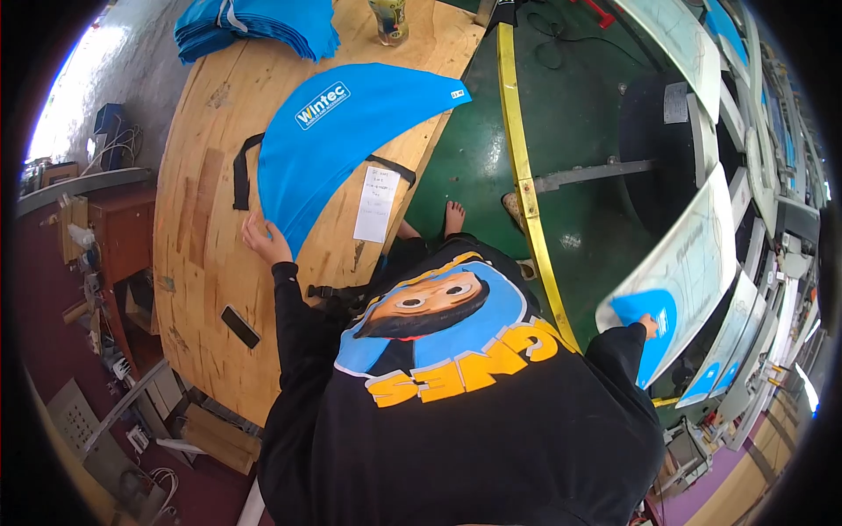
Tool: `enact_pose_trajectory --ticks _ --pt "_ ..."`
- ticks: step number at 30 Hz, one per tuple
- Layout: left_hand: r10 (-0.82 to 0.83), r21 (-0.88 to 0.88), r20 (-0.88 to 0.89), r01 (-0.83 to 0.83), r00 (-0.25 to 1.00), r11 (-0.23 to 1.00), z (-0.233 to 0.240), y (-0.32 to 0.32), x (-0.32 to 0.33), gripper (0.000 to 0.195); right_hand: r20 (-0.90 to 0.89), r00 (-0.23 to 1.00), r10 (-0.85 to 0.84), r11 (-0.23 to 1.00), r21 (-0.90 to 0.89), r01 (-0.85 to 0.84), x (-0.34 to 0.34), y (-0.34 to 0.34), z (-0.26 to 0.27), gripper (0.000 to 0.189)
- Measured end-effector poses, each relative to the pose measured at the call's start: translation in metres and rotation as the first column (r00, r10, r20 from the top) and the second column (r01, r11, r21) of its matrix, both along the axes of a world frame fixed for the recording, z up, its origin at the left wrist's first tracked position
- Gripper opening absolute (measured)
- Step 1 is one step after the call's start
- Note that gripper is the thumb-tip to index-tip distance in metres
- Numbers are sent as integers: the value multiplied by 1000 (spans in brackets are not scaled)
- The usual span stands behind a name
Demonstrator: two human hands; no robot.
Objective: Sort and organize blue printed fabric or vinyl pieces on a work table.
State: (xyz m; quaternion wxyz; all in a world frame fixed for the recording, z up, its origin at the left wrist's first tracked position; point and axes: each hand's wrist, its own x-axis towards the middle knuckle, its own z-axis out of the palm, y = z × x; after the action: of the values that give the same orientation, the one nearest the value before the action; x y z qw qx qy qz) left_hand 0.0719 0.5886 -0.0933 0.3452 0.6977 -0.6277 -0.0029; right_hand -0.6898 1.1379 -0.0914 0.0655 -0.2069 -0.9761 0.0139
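A crescent-shaped blue fabric panel (309, 144) with a white Wintec print lies on the wooden table (197, 329). My left hand (266, 242) is at its near tip, thumb over the edge and fingers beside it; whether they pinch the cloth is unclear. Off to my right, a second blue fabric panel (660, 329) is on a pale printing board (684, 250). My right hand (648, 326) has curled fingers on the cloth and seems to grip it; my sleeve hides part of that panel.
Beyond the panel are a stack of blue fabric (256, 29) and a drink bottle (389, 23). A handwritten paper (377, 204), black straps (243, 174) and a phone (240, 327) lie nearer. A yellow rail (520, 158) runs between the table and several boards.
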Motion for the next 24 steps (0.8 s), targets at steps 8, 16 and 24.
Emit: enact_pose_trajectory --ticks 8,16,24 --pt "-156 -15 -159 155 975 988 13 -12 -28 30 -72 979 -193 978 66 198 18 25 -31 40" --pt "-133 49 -135 140 982 989 12 5 -39 30 -22 1000 -2 988 152 5 108 -74 -19 50" --pt "-146 85 -214 167 966 982 6 16 -54 30 -77 992 -102 992 64 107 102 -55 -22 27"
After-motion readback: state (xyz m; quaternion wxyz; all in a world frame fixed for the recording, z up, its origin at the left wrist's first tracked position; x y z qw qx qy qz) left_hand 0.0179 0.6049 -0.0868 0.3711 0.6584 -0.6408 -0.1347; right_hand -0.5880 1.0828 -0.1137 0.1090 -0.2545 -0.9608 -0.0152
